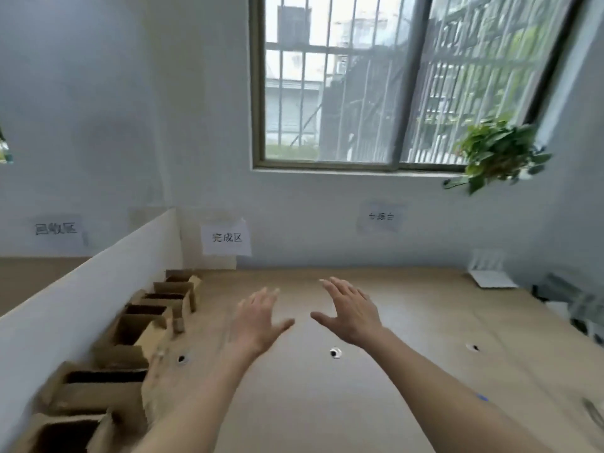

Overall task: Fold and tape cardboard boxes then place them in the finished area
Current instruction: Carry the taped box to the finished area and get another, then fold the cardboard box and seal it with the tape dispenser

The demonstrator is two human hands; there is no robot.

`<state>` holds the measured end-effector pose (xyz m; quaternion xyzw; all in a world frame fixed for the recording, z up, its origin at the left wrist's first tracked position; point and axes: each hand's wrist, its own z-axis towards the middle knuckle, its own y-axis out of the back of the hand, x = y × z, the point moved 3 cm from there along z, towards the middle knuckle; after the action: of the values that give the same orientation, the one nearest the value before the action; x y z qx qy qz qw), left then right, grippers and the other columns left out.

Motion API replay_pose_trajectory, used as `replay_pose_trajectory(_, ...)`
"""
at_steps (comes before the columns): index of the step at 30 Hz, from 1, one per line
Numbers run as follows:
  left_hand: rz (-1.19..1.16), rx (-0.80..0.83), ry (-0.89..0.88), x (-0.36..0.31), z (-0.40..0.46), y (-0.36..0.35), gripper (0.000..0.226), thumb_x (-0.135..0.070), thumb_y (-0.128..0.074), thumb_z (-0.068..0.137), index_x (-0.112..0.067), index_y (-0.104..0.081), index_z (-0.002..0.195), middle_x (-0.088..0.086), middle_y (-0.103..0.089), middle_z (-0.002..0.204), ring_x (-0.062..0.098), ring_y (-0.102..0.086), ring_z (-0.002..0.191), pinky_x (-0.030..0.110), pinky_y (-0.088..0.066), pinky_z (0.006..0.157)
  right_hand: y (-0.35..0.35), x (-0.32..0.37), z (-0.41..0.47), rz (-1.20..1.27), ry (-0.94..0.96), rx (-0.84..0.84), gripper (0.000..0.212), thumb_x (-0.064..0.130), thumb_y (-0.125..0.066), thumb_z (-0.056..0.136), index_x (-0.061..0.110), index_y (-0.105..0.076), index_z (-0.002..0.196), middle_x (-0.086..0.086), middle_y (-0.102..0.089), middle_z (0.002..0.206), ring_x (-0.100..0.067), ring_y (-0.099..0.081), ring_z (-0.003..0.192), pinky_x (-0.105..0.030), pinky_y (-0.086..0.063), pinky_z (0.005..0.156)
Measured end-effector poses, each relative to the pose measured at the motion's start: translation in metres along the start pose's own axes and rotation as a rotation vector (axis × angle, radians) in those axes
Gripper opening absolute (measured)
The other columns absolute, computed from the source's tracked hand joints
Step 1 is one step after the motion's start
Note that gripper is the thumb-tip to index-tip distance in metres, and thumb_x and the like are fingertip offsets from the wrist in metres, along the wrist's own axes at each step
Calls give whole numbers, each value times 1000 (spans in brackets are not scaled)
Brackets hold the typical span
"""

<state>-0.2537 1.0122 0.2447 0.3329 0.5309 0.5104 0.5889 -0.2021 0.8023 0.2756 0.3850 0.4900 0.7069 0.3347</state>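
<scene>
We hold the left hand (258, 317) and the right hand (351, 310) out over the table (408, 371), fingers straight and spread, gripping nothing. The cardboard boxes (130, 335) stand in a row along the white divider (81, 289) on the left, below the paper sign (226, 237) on the far wall. We judge this a gap between boxes; the next move calls for a fresh flat box, and none is in view.

A light wooden table (408, 371) carries a row of open cardboard boxes (143, 325) along its left edge.
</scene>
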Motion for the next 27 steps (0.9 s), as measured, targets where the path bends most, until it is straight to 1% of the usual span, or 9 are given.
replay_pose_trajectory(5, -62, -31, -246, -218, 8, 6, 85, -72, -53, 87, -27, -33, 156, 0, -27, 164, 16, -24, 151, 35, -20, 122, 120, -151, -98, -52, -195, -102, 81, 70, -50, 91, 36, -21, 158, 7, -22, 166, -12, -18, 153, -36, -17, 125)
replay_pose_trajectory(11, -101, -4, -493, -437, 3, -10, 87, -73, -52, 88, -29, -26, 158, -1, -26, 165, 15, -24, 151, 35, -18, 123, 224, -303, -213, -146, -459, -195, 79, 71, -50, 91, 33, -27, 157, 5, -31, 162, -17, -28, 149, -38, -24, 120)
replay_pose_trajectory(13, -130, 8, -557, -501, 1, -25, 86, -73, -52, 88, -29, -27, 158, -1, -28, 164, 16, -24, 151, 35, -19, 123, 245, -350, -248, -167, -539, -206, 79, 71, -50, 91, 30, -29, 156, 3, -32, 162, -17, -29, 149, -39, -24, 121)
replay_pose_trajectory(16, -151, 38, -650, -591, -1, -57, 86, -75, -52, 86, -30, -30, 156, -1, -31, 163, 18, -29, 149, 35, -22, 121, 265, -422, -296, -172, -650, -197, 79, 69, -51, 91, 31, -28, 157, 3, -30, 163, -17, -28, 149, -40, -24, 122)
replay_pose_trajectory(19, -159, 72, -718, -675, 4, -94, 86, -75, -52, 86, -30, -31, 156, 1, -33, 161, 19, -33, 147, 35, -24, 119, 282, -497, -331, -208, -720, -181, 75, 66, -52, 92, 31, -30, 155, 3, -34, 161, -20, -34, 146, -39, -28, 118)
replay_pose_trajectory(22, -180, 102, -756, -753, 18, -134, 85, -76, -50, 87, -31, -28, 157, -1, -31, 162, 19, -33, 147, 37, -26, 117, 296, -578, -353, -211, -793, -183, 77, 68, -51, 92, 31, -30, 156, 4, -33, 162, -19, -33, 147, -39, -26, 119)
replay_pose_trajectory(25, -191, 161, -778, -823, 36, -173, 85, -74, -50, 88, -30, -26, 158, -2, -28, 164, 19, -30, 148, 38, -24, 119, 307, -654, -363, -179, -851, -145, 77, 70, -50, 91, 33, -29, 156, 7, -30, 163, -17, -28, 149, -41, -22, 121)
replay_pose_trajectory(27, -183, 184, -793, -863, 48, -196, 85, -73, -51, 89, -29, -26, 158, 0, -28, 164, 19, -28, 149, 37, -23, 118, 312, -698, -364, -180, -871, -133, 78, 70, -50, 91, 33, -28, 156, 7, -30, 163, -17, -29, 149, -41, -23, 121)
